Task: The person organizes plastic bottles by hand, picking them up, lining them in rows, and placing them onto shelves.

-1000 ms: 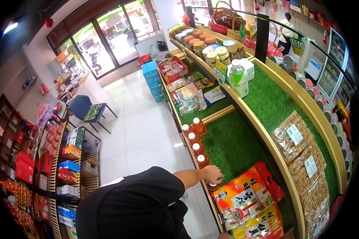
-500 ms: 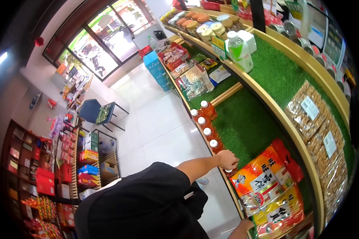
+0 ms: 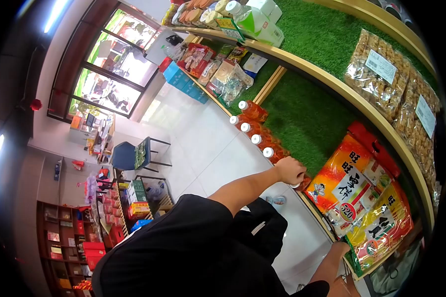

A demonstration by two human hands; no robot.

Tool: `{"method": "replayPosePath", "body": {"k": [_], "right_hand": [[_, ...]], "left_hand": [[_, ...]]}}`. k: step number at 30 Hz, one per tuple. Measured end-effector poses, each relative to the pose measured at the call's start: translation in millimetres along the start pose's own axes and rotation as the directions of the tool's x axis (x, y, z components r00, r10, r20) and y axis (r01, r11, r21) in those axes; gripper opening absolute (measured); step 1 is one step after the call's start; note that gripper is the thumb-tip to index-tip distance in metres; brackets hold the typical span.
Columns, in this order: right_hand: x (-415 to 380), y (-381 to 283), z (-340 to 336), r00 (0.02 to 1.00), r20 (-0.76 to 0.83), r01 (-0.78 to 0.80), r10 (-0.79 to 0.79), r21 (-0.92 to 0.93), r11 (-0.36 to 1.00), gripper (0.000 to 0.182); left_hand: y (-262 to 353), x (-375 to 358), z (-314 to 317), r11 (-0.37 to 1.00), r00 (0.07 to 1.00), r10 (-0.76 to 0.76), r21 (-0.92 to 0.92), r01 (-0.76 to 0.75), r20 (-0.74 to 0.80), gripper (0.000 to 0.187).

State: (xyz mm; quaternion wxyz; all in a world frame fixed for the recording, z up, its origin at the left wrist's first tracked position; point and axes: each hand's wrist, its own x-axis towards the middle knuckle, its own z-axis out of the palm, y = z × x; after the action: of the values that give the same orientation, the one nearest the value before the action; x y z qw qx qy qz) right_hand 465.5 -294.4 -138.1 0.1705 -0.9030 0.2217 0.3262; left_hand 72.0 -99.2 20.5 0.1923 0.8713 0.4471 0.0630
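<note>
My left hand (image 3: 291, 171) is closed at the top of a bottle (image 3: 304, 183) of red-orange drink at the shelf's front edge, covering part of it. Beside it, a row of similar white-capped bottles (image 3: 257, 127) stands along the same edge. On the other side lies a large red and orange rice cracker bag (image 3: 346, 173), with a yellow snack bag (image 3: 385, 222) next to it. My right hand (image 3: 339, 249) is at the shelf edge near the green corner of the yellow bag, its fingers mostly hidden.
Green turf lines the lower shelf (image 3: 307, 119). Above it, a wooden-edged shelf (image 3: 332, 91) holds packs of brown snacks (image 3: 379, 74), a large white-capped bottle (image 3: 255, 22) and jars. Blue boxes (image 3: 183, 81) stand on the floor. Behind me are a chair (image 3: 125, 156) and stocked racks.
The view has tilted and shifted, so the shelf and bags appear turned. My left hand stays at the same bottle, and my right hand remains by the bag's corner, now showing more.
</note>
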Motion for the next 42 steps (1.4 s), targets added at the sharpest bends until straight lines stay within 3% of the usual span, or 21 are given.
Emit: {"method": "replayPosePath", "body": {"k": [4, 5, 6, 9, 13, 15, 17, 23, 26, 28, 32, 34, 35, 37, 40, 42], "right_hand": [[0, -4, 4, 0.989, 0.001, -0.146, 0.149, 0.189, 0.971, 0.046], [3, -4, 7, 0.985, -0.005, -0.164, 0.171, 0.247, 0.955, 0.045], [10, -3, 10, 0.98, -0.02, -0.183, 0.2, 0.321, 0.929, 0.044], [28, 1, 21, 0.956, -0.053, -0.201, 0.287, 0.594, 0.779, 0.042], [11, -5, 11, 0.978, -0.017, -0.193, 0.208, 0.307, 0.932, 0.041], [3, -8, 8, 0.984, -0.006, -0.172, 0.178, 0.217, 0.961, 0.04], [0, -10, 5, 0.987, 0.001, -0.16, 0.162, 0.145, 0.976, 0.039], [-7, -14, 3, 0.99, 0.012, -0.138, 0.138, 0.015, 0.99, 0.038], [-9, -18, 2, 0.993, 0.021, -0.119, 0.12, -0.036, 0.992, 0.037], [-11, -21, -1, 0.993, 0.035, -0.113, 0.116, -0.069, 0.991, 0.036], [-21, -25, -7, 0.994, 0.061, -0.081, 0.089, -0.127, 0.989, 0.035], [-20, -26, -6, 0.993, 0.035, -0.112, 0.116, -0.098, 0.989, 0.035], [-12, -25, 0, 0.988, -0.01, -0.154, 0.153, -0.045, 0.987, 0.035], [-6, -23, 2, 0.988, -0.024, -0.151, 0.151, -0.019, 0.988, 0.035], [-2, -19, 5, 0.992, -0.015, -0.129, 0.129, -0.017, 0.991, 0.036], [0, -17, 8, 0.993, -0.008, -0.116, 0.116, -0.024, 0.993, 0.036]], "left_hand": [[3, 2, 0, 1.0, 1.0, 0.003, 0.03, -0.004, 0.022, 0.017], [3, 3, 0, 0.998, 0.998, -0.059, 0.023, 0.06, -0.019, 0.02], [4, 3, -1, 0.992, 0.991, -0.123, 0.013, 0.124, -0.06, 0.023], [2, 1, -2, 0.997, 0.997, -0.073, -0.036, 0.072, -0.012, 0.022], [0, 2, -1, 1.0, 1.0, 0.001, 0.008, -0.001, 0.021, 0.022], [2, 3, 0, 0.996, 0.996, -0.089, -0.005, 0.089, -0.01, 0.022], [3, 3, -2, 0.984, 0.984, -0.175, -0.02, 0.174, -0.038, 0.022], [0, 1, -2, 0.992, 0.992, -0.126, -0.013, 0.126, -0.005, 0.019], [2, 4, -4, 0.999, 0.998, -0.054, 0.001, 0.054, 0.024, 0.019], [4, 8, -5, 0.974, 0.975, -0.222, -0.029, 0.223, 0.014, 0.018], [3, 8, -4, 0.955, 0.957, -0.288, -0.065, 0.289, 0.023, 0.019], [-3, 3, 0, 1.0, 1.0, 0.008, -0.013, -0.008, 0.004, 0.023], [-4, 2, 3, 1.0, 1.0, 0.004, -0.013, -0.004, 0.003, 0.023], [-2, 6, -1, 0.992, 0.99, -0.124, -0.012, 0.125, 0.062, 0.023], [0, 9, -5, 0.966, 0.968, -0.249, -0.06, 0.25, 0.011, 0.023], [0, 7, -6, 0.977, 0.977, -0.208, -0.048, 0.21, 0.036, 0.024]]}}
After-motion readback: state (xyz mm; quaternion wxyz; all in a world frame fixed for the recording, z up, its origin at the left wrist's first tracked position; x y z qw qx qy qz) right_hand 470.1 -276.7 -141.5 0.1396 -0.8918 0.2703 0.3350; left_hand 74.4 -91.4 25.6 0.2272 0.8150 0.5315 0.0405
